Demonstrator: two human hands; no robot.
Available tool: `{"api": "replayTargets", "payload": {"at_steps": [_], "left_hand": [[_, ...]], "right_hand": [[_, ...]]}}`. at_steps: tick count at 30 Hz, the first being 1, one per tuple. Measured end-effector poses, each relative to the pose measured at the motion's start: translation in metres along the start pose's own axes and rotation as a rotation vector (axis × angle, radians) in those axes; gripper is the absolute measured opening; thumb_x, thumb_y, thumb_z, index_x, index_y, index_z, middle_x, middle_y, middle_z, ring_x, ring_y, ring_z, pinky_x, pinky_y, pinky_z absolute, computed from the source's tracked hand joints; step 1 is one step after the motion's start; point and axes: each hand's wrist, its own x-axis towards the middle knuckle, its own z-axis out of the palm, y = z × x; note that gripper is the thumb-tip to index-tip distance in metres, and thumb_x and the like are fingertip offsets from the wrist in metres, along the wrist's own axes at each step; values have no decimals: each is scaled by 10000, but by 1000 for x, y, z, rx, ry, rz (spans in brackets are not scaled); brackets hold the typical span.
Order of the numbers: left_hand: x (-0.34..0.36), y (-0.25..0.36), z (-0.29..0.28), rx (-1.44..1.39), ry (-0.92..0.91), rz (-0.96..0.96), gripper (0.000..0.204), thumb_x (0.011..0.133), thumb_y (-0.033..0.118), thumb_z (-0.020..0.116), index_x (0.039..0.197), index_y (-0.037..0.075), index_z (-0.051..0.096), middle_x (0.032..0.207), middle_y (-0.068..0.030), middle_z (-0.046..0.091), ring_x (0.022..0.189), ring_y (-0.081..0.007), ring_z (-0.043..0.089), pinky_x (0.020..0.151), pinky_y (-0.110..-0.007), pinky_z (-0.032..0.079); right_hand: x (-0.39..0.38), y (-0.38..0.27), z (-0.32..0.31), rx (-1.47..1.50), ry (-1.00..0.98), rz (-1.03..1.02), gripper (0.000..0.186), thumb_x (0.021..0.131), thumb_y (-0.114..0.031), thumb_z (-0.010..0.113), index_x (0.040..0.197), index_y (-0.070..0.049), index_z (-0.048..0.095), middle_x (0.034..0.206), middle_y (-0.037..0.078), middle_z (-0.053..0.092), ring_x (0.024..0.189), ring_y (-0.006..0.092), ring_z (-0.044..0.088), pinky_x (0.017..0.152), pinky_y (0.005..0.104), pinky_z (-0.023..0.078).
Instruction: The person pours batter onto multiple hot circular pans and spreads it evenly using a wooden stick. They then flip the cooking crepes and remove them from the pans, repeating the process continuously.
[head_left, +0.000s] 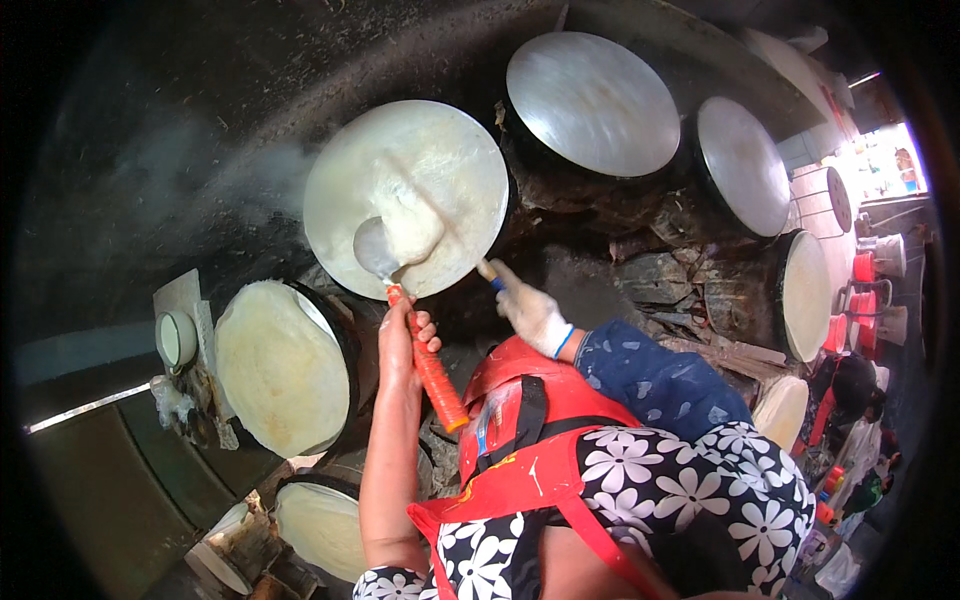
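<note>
My bare left hand (400, 335) is closed around the orange-red wrapped handle of a metal ladle (374, 247). Its rounded head rests against a thick, pale mass of batter (410, 220) on a large round griddle (460, 150). A thin whitish film coats the griddle's surface, and steam drifts off its left side. At the griddle's near right edge, my right hand (532, 312), in a white glove, grips a short tool with a blue and tan handle (491, 273). The working end of that tool cannot be made out.
Two bare metal griddles (594, 104) (743, 165) stand at the far right. Thin pale flatbreads cover griddles at left (281, 370), lower left (322, 528) and right (806, 295). A white enamel mug (176, 339) sits at far left. Red buckets (862, 303) stand at far right.
</note>
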Motion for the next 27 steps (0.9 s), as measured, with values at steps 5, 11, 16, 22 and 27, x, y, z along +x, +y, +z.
{"api": "replayTargets", "payload": {"at_steps": [5,11,16,22,27], "left_hand": [[-5,6,-4,-105,-114,-7,264,1083,262,579,1264,81,515,742,17,431,532,-69,377,445,-240,350],[-16,57,-36,-311,-191,55,468,1136,270,520,1456,-66,458,781,-19,454,550,-75,407,383,-218,349],[-36,84,-5,-802,-624,-281,541,1131,187,461,1537,-146,331,850,-83,454,600,-124,470,435,-258,443],[-31,95,43,-678,-618,-234,543,1126,162,451,1520,-184,307,862,-84,444,629,-131,469,455,-259,434],[-12,85,126,-700,-622,-284,536,1122,147,429,1504,-202,286,877,-77,444,651,-140,480,460,-269,436]], "right_hand": [[0,-33,49,341,-54,-21,626,1085,-205,526,1679,-138,341,902,148,712,755,267,721,747,408,587],[6,-82,-19,-387,40,-382,656,1037,-219,592,1653,-165,373,921,204,680,800,413,707,650,507,563],[47,-79,-42,-518,303,-10,570,1077,-240,542,1629,-249,401,894,226,659,793,440,712,651,535,559],[39,-16,-21,15,-255,-227,633,1082,-156,506,1688,-142,322,940,233,705,841,400,717,800,462,564],[66,25,-83,369,114,53,627,1109,-219,499,1705,-280,312,827,63,655,587,153,578,536,319,498]]}}
